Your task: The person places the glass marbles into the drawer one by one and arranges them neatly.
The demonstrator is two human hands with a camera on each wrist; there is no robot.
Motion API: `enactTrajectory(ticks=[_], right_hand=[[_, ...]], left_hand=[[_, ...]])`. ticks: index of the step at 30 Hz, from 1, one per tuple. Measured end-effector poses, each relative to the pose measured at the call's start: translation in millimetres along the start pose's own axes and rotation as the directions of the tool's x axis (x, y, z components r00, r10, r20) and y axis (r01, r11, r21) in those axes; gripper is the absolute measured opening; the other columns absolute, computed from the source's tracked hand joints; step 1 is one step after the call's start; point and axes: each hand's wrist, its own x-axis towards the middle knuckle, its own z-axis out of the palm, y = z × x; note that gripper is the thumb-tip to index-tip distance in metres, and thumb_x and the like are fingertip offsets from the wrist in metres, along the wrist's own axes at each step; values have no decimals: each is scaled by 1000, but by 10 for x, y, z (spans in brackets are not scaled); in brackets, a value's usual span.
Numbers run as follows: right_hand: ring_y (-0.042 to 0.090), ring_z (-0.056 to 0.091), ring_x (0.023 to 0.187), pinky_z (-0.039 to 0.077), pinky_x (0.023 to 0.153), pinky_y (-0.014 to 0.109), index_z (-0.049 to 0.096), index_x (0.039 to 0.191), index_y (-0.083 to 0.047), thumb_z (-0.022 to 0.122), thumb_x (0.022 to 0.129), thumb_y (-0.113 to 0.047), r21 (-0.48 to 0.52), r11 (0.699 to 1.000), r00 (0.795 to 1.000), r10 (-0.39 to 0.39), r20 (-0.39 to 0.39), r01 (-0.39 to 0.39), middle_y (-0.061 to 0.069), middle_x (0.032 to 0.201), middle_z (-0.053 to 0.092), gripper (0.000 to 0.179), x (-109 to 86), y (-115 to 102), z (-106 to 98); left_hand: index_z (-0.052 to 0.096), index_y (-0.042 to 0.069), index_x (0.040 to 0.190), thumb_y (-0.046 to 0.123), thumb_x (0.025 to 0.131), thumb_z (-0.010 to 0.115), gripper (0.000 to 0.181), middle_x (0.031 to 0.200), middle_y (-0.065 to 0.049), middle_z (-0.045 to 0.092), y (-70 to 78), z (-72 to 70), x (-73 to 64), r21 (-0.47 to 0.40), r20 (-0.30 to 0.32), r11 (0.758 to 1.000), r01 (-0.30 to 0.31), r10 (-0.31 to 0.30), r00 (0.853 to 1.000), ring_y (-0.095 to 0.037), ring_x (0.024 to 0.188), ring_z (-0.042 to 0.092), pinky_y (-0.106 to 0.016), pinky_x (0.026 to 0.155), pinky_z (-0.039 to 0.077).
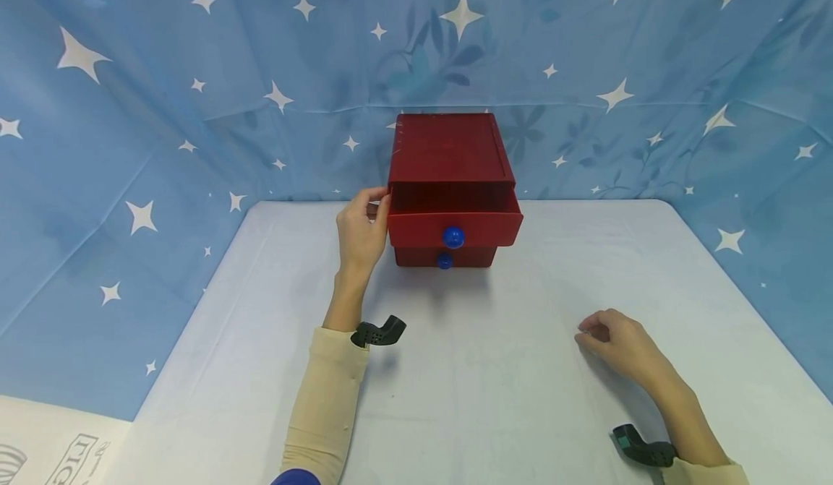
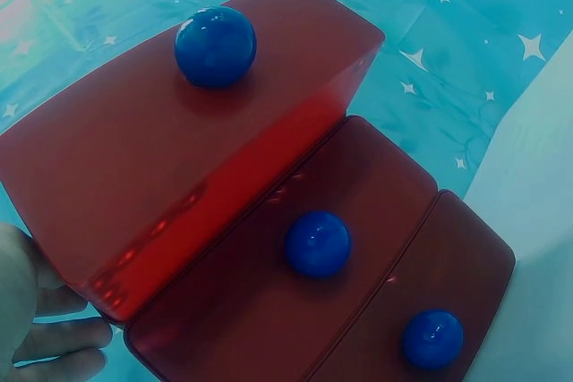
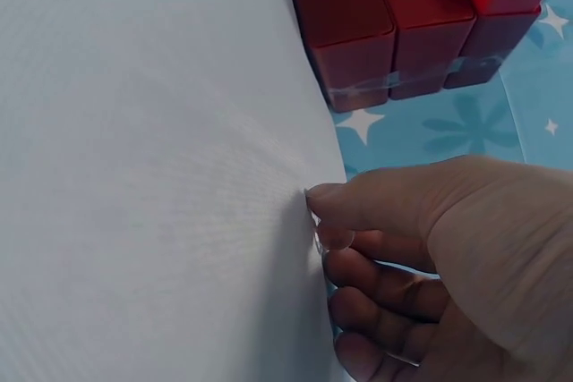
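A red drawer chest (image 1: 449, 149) with round blue knobs stands at the far side of the table. Its top drawer (image 1: 423, 230) is pulled out and looks hollow in the head view; the middle drawer (image 2: 269, 284) and bottom drawer (image 2: 466, 266) are closed. At the chest's left side is my left hand (image 1: 362, 232), touching the pulled-out drawer's side, its fingers (image 2: 63, 339) fairly straight. Farther right and nearer, my right hand (image 1: 621, 344) hovers low over the table, thumb and index finger pinching a small clear thing (image 3: 319, 237), mostly hidden by the fingertips.
White cloth covers the table (image 1: 481, 384). A blue curtain (image 1: 312, 145) with white stars hangs close behind the chest and along both sides. Printed cream material (image 1: 58, 441) lies at the lower left. Each wrist wears a black camera mount (image 1: 380, 332).
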Motion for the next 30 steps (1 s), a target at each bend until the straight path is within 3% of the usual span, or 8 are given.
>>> enactTrajectory(ticks=[15, 30], right_hand=[[16, 59, 78, 49, 65, 28, 70, 98, -1, 71, 90, -16, -24, 1000, 1000, -6, 5, 6, 4, 85, 68, 17, 12, 13, -2], [19, 63, 81, 52, 67, 30, 70, 99, -1, 72, 90, -16, -20, 1000, 1000, -17, -2, 17, 6, 89, 69, 18, 3, 3, -9]], left_hand=[[69, -4, 110, 13, 99, 62, 21, 105, -20, 74, 6, 2, 2, -6, 0, 1000, 10, -10, 1000, -30, 76, 72, -39, 75, 62], [70, -4, 109, 12, 99, 62, 21, 104, -20, 74, 10, 0, 3, 8, -6, 1000, 9, -9, 1000, -30, 75, 73, -40, 74, 62]])
